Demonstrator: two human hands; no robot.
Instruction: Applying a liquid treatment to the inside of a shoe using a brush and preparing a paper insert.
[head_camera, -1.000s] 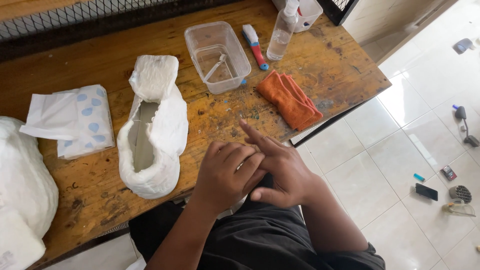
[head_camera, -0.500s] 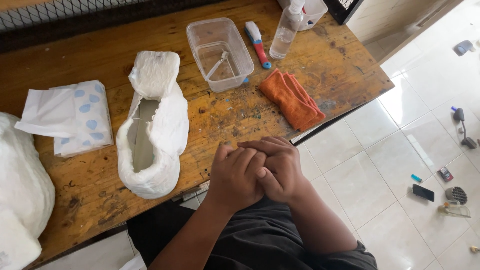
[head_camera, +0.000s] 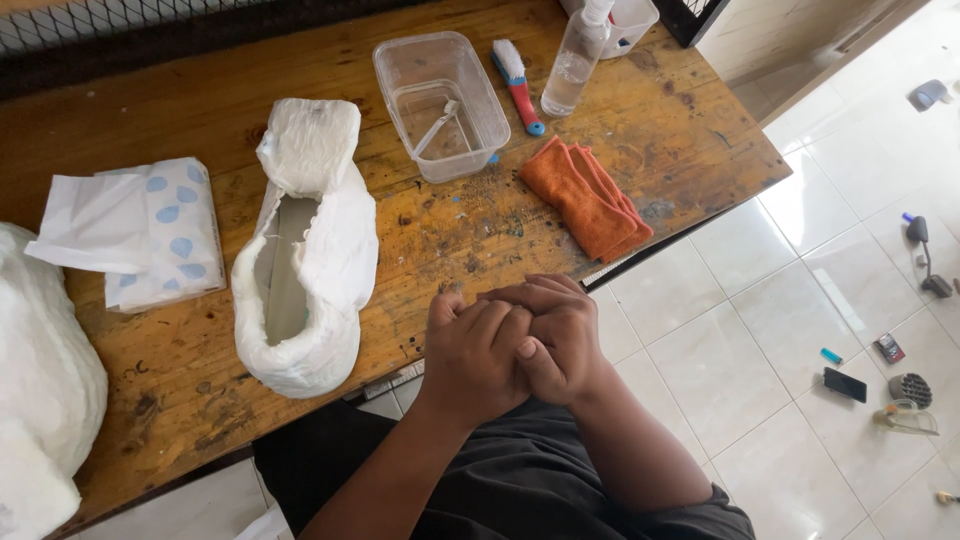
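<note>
My left hand (head_camera: 470, 355) and my right hand (head_camera: 560, 335) are clasped together at the near edge of the wooden table (head_camera: 660, 130), fingers interlocked, with nothing in them. Just left of them lies a white paper-wrapped shoe (head_camera: 305, 250), its opening facing up. Beyond my hands, a folded orange cloth (head_camera: 585, 195) rests on the table.
A clear plastic container (head_camera: 440, 100) with a small tool inside, a brush with a red and blue handle (head_camera: 518, 85) and a clear spray bottle (head_camera: 575, 60) stand at the back. A tissue pack (head_camera: 150, 235) and a white bundle (head_camera: 40, 380) lie at left. Small items litter the tiled floor (head_camera: 800, 320).
My hands went from loosely touching with the right fingers extended to tightly clasped, and stay so. The view shifted slightly.
</note>
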